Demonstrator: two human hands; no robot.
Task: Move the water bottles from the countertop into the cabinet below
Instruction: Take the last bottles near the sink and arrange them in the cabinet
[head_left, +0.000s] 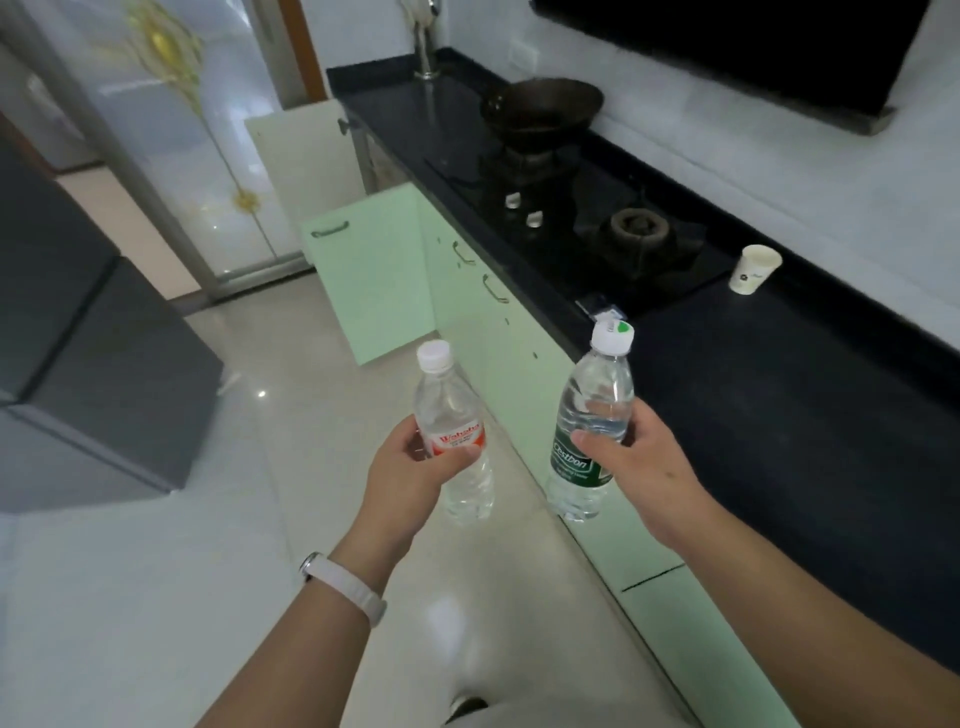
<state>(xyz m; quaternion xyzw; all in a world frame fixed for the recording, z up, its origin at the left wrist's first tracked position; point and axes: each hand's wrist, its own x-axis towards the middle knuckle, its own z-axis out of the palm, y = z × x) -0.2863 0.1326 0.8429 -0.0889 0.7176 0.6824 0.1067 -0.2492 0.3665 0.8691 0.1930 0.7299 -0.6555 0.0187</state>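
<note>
Nearest the lens, two bare forearms reach forward over the pale glossy tiled floor (332, 374), the left one wearing a white wristband (345, 584). Left hand (410, 467) is clenched round the middle of a clear plastic water bottle with a red label and white cap (452, 431), thumb across the label, bottle upright with a slight lean away from the body. To its right, the right hand (631, 457) grips a clear plastic water bottle with a green label and white flip cap (592, 421) just above the label, fingers wrapped behind, thumb in front. Both bottles are off the black stone worktop (769, 395) and held in the air in front of the mint-green cabinet fronts (514, 343); neither is in a cabinet yet.

Ahead of the left hand, a mint-green cabinet door with a dark handle (369, 270) stands swung open, probably the target. The main risk, as I judge it, is that both hands are full: crouching and setting two bottles down together could knock one over on the shelf, or clip the open door's edge. The thin bottle walls may also slip or buckle under a loose grip. Beyond the right hand, a white paper cup (753, 270) sits on the worktop beside the black gas hob (582, 218), well clear of the path.
</note>
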